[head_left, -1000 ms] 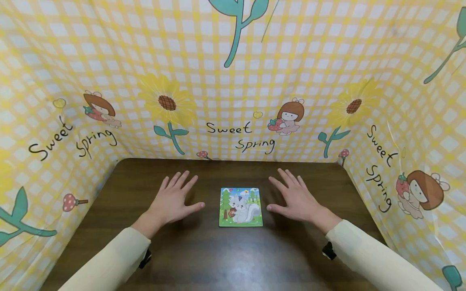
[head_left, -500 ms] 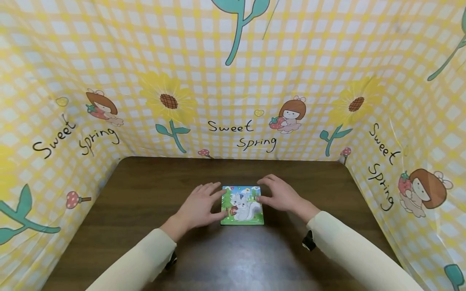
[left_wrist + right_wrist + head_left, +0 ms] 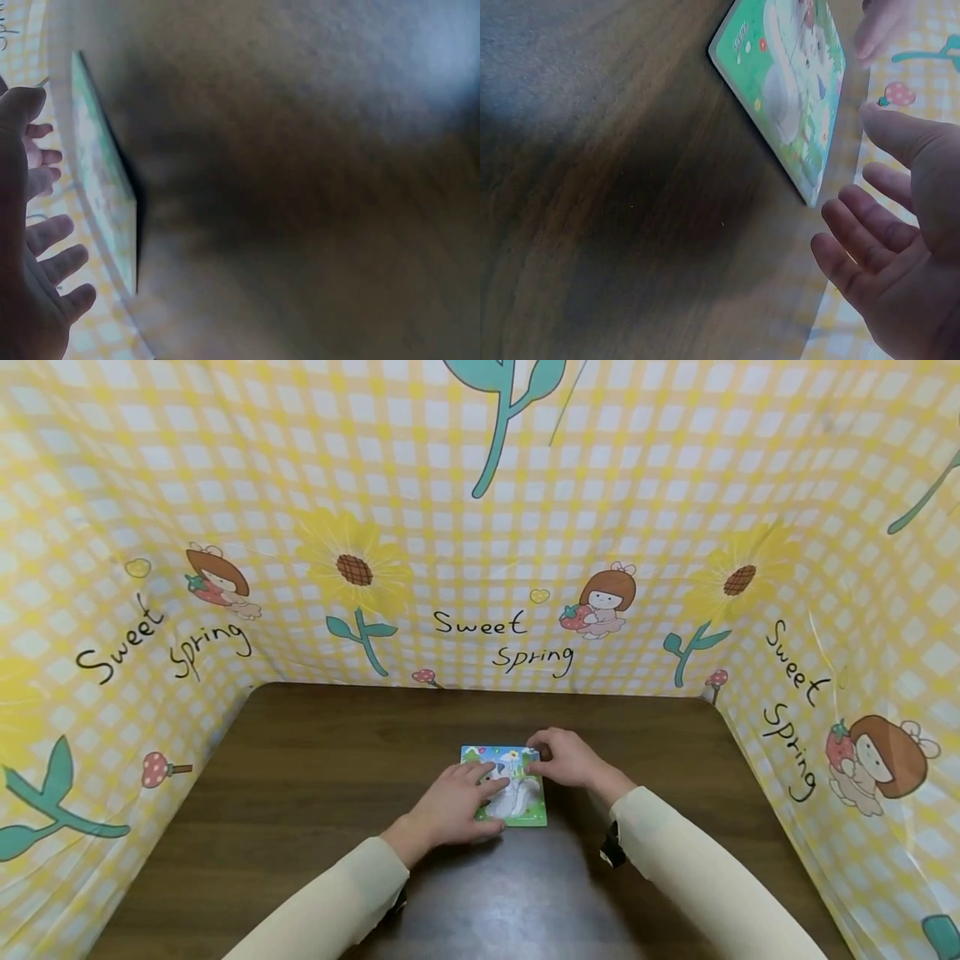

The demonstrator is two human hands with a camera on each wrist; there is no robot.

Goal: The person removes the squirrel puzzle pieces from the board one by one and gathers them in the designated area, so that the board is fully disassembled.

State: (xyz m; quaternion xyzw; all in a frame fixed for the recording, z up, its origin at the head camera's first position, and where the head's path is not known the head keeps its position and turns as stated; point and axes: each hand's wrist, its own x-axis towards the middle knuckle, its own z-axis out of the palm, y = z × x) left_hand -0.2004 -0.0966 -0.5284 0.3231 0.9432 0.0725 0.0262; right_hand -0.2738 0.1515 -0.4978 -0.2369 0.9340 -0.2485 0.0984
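A thin square picture board (image 3: pixel 517 812), printed with a white squirrel on green and blue, lies flat on the table. My left hand (image 3: pixel 456 802) reaches over its left part, fingers spread and covering some of the squirrel. At the far right corner is my right hand (image 3: pixel 572 762), its fingers bent and its thumb over the printed face. The left wrist view shows the board (image 3: pixel 101 161) edge-on beside loosely spread fingers (image 3: pixel 64 264). In the right wrist view, relaxed fingers (image 3: pixel 855 225) and a thumb sit above the board's corner, gripping nothing visible.
The dark wooden table (image 3: pixel 337 735) has a bright reflection near its front. A yellow checked cloth (image 3: pixel 480 552) with flowers and lettering hangs along the back and both sides.
Both hands have come inward from either side of the board. The left now overlaps its left part; the right's fingers have bent at the far right corner. The board stays in place.
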